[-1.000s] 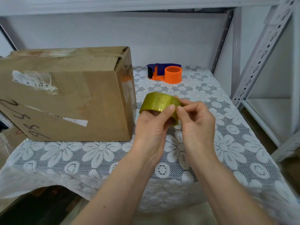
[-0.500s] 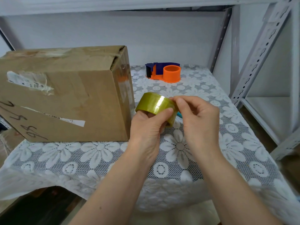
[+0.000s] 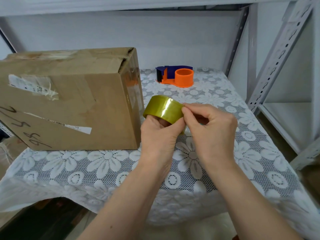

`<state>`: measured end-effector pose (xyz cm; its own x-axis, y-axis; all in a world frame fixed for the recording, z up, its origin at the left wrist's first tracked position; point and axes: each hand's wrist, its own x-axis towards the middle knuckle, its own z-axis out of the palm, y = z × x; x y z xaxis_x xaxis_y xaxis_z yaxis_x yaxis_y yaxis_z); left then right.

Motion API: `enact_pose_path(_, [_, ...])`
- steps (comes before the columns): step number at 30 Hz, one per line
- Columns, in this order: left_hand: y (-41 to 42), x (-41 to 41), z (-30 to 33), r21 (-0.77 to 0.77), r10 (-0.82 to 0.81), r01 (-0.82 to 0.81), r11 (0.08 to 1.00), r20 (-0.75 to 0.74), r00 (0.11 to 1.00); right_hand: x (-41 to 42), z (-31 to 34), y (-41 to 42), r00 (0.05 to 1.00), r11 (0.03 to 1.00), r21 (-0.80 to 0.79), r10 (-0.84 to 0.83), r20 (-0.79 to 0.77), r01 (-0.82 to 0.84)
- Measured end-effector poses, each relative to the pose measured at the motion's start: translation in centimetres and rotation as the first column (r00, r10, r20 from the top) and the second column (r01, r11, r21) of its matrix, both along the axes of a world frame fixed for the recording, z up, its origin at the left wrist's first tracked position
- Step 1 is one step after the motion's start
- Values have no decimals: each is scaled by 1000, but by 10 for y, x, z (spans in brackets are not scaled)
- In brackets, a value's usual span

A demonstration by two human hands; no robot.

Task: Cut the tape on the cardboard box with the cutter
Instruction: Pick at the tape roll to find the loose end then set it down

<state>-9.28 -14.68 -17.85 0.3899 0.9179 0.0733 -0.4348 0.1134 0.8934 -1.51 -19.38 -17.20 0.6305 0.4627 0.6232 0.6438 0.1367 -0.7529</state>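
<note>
In the head view, the left hand (image 3: 160,134) is gripping the yellow tape roll (image 3: 163,109), now raised and turned a little from a second ago; the right hand (image 3: 210,126) is pinching at its edge, probably hunting the tape end; cutting is not beginning. The cardboard box (image 3: 69,101) is lying just left of the roll, long axis running left to right, taped end facing it; the orange cutter (image 3: 175,76) is sitting behind the roll.
</note>
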Motion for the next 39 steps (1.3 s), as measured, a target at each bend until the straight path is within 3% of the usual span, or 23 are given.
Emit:
enact_pose_path(6, [1,-3,1,54,-20,23,998,-57,998,3,9,-4,949,996,-18,75,-307,-84])
enact_pose_path(9, [4,-3,2,35,-7,10,999,-79,997,4,12,-5,919,993,-8,105,-380,-117])
enact_pose_path(18, [5,-5,4,64,-47,52,997,-73,996,0,9,-4,963,995,-39,76,-259,-89])
enact_pose_path(23, [8,-6,4,49,-67,71,996,-73,995,2,11,-5,934,993,-15,105,-341,-117])
enact_pose_path(29, [8,-5,4,14,-68,69,998,-69,995,-4,11,-5,984,998,-56,28,-175,-39])
enact_pose_path(39, [8,-8,2,20,-73,75,997,-75,994,-3,7,-3,966,996,-46,65,-250,-79])
